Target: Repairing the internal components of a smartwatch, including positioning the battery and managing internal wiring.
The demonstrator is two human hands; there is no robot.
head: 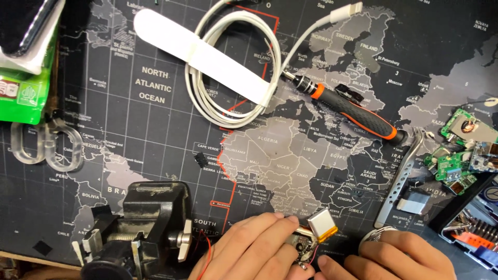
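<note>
My left hand [248,248] and my right hand [399,256] meet at the bottom edge over a dark world-map desk mat [155,135]. Between their fingertips they hold a small circuit assembly [305,248] with a flat silver pouch battery [322,225] edged in amber tape. Thin red wires [206,254] trail from it to the left. A small roll of wire or solder [374,234] sits just above my right hand, partly hidden.
A black mini vise [140,228] stands bottom left. A coiled white cable [233,67] with a white strip lies at the top. An orange-and-black screwdriver [345,106], metal tweezers [402,173], green circuit boards [459,150], a bit case [469,228] and clear-handled scissors [49,145] surround.
</note>
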